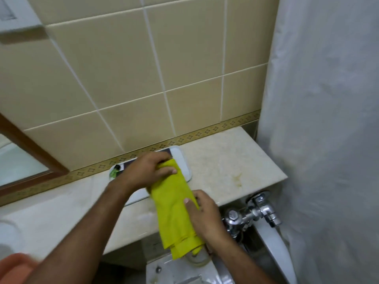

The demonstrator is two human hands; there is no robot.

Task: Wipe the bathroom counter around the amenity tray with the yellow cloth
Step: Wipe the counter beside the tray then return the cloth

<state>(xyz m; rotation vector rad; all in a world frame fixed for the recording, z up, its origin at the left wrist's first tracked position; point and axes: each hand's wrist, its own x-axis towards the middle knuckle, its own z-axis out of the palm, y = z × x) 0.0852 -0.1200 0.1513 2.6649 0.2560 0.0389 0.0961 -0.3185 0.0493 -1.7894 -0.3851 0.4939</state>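
The yellow cloth [174, 203] hangs folded lengthwise between both hands, over the front of the beige marble counter [225, 167]. My left hand [143, 171] pinches its top end above the white amenity tray [183, 162]. My right hand [205, 214] grips the cloth's right edge lower down, near the counter's front edge. The tray lies against the tiled wall and is mostly hidden by my left hand and forearm; a small green-and-black item [114, 171] shows at its left end.
A chrome flush valve [252, 212] stands just right of my right hand, below the counter. A white shower curtain [328, 140] hangs along the right. A wood-framed mirror [30, 160] is at the left, a white toilet fixture [180, 269] below.
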